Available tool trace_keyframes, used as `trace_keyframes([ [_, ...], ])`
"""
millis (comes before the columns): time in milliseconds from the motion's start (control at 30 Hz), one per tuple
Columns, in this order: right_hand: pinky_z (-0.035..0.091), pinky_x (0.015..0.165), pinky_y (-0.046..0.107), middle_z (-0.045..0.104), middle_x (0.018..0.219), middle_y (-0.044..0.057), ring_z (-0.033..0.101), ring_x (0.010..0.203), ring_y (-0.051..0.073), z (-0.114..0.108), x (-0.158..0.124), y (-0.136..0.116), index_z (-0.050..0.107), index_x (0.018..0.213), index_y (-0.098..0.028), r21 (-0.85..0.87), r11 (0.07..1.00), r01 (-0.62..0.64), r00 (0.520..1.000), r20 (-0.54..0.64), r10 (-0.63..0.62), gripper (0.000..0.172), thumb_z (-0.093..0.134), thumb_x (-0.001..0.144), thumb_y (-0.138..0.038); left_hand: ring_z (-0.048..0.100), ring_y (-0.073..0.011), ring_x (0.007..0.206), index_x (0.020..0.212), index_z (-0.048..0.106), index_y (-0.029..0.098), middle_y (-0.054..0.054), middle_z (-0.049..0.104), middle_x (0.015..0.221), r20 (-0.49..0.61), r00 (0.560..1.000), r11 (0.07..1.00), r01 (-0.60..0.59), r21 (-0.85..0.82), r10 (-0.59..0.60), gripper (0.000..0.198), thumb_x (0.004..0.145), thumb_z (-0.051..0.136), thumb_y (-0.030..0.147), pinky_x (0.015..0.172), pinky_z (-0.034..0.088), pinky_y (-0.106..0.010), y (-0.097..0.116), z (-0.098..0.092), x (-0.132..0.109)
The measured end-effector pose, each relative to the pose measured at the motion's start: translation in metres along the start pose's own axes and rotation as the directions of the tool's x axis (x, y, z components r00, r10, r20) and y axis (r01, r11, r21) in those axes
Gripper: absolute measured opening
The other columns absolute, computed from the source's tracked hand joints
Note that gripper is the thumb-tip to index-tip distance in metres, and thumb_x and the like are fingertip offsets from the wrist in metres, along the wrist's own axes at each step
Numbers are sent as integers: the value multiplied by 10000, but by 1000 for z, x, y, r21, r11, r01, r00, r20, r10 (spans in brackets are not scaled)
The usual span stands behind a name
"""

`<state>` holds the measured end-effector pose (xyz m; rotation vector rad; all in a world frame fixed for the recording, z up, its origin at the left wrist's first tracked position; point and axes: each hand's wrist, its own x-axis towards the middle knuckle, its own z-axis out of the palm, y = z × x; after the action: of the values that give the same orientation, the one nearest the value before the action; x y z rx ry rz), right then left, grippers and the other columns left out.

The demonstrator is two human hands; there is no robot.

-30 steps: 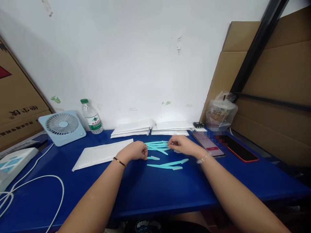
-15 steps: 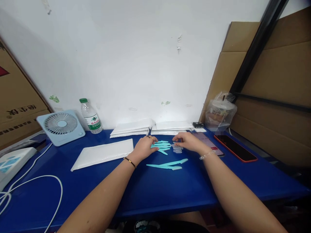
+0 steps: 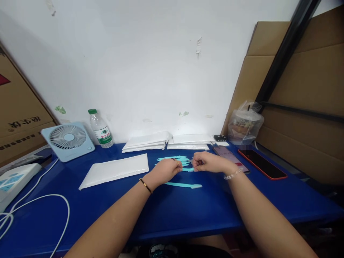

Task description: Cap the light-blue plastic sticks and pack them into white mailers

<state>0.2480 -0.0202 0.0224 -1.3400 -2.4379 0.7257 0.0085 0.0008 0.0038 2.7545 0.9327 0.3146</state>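
Between my two hands lies a turquoise eyebrow razor (image 3: 187, 170). My left hand (image 3: 167, 170) pinches its left end and my right hand (image 3: 203, 162) grips its right end, whose tip is hidden by the fingers. Just behind, several more turquoise eyebrow razors (image 3: 172, 158) form a small pile, partly covered by my left hand. Nearer to me, a single loose eyebrow razor (image 3: 185, 185) rests on the blue table (image 3: 188, 211), its pale capped end pointing right.
A white padded envelope (image 3: 115, 170) lies left, with stacked envelopes (image 3: 146, 141) along the wall. Far left are a blue fan (image 3: 68, 139), a water bottle (image 3: 101, 130) and a white cable (image 3: 67, 206). Two phones (image 3: 262, 164) (image 3: 228, 156) and a bagged cup (image 3: 243, 123) are right.
One of the two loose razors in front has been picked up and is now held between both hands by the pile. My left hand has shifted slightly down and toward the right.
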Motion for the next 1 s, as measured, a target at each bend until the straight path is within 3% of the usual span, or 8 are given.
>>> trace_keyframes([
  [133, 403, 610, 253, 625, 813, 55, 551, 713, 160, -4, 0, 14, 636, 775, -158, -16, 996, -84, 980, -184, 80, 92, 594, 750, -236, 582, -196, 849, 868, 641, 198, -51, 657, 893, -111, 987, 989, 125, 84, -115, 256, 911, 414, 310, 729, 387, -284, -14, -6, 1],
  [233, 402, 610, 253, 616, 823, 54, 544, 714, 158, -6, 0, 14, 646, 774, -157, -23, 995, -95, 973, -215, 88, 134, 631, 732, -284, 565, -202, 904, 944, 642, 208, -51, 632, 951, -149, 980, 988, 144, 50, -135, 211, 854, 524, 358, 770, 391, -290, -16, -10, -2],
  [367, 408, 587, 238, 628, 788, 39, 544, 674, 141, -6, -3, -3, 667, 773, -160, 58, 998, -20, 998, -51, 23, 206, 660, 725, -360, 566, -166, 812, 940, 643, 232, -15, 613, 917, 32, 999, 995, -24, -94, 27, 324, 721, 674, 468, 662, 394, -243, -5, -9, -9],
  [467, 402, 551, 231, 630, 683, 17, 538, 607, 130, -2, -3, -11, 684, 759, -162, 76, 997, 2, 998, 69, -7, 256, 687, 698, -411, 558, -149, 734, 872, 647, 233, 4, 629, 829, 168, 984, 992, -44, -122, 64, 238, 731, 675, 423, 571, 349, -230, 4, -3, -11],
  [633, 432, 518, 225, 654, 646, 17, 569, 538, 126, 6, 1, -10, 691, 815, -156, 200, 977, -72, 965, 263, 18, 285, 693, 688, -411, 557, -152, 676, 813, 618, 213, -6, 645, 755, 112, 992, 996, 67, -65, -60, 131, 817, 569, 334, 545, 324, -240, 5, 1, -8],
  [700, 442, 511, 226, 655, 656, 27, 563, 511, 117, 8, 2, -8, 686, 809, -149, 225, 972, -76, 978, 207, 28, 264, 647, 734, -399, 566, -150, 659, 816, 598, 204, -11, 649, 742, 81, 992, 989, 102, -106, -93, 144, 841, 520, 324, 562, 345, -239, 2, -2, -7],
  [867, 452, 536, 238, 646, 672, 38, 571, 558, 128, -1, 1, -2, 687, 808, -145, 248, 968, -43, 995, -76, 63, 278, 591, 784, -405, 571, -132, 606, 927, 520, 199, -4, 653, 748, 55, 979, 935, 206, -290, -198, 181, 898, 386, 317, 569, 392, -234, -6, -14, -10],
  [1000, 446, 516, 240, 635, 695, 27, 531, 528, 111, -10, 0, 5, 644, 1035, -163, 326, 945, -36, 922, -355, 157, 363, 567, 805, -432, 565, -157, 717, 943, 545, 197, -29, 628, 809, -115, 959, 931, 217, -294, -260, 326, 931, 285, 393, 643, 416, -253, -16, -23, -13],
])
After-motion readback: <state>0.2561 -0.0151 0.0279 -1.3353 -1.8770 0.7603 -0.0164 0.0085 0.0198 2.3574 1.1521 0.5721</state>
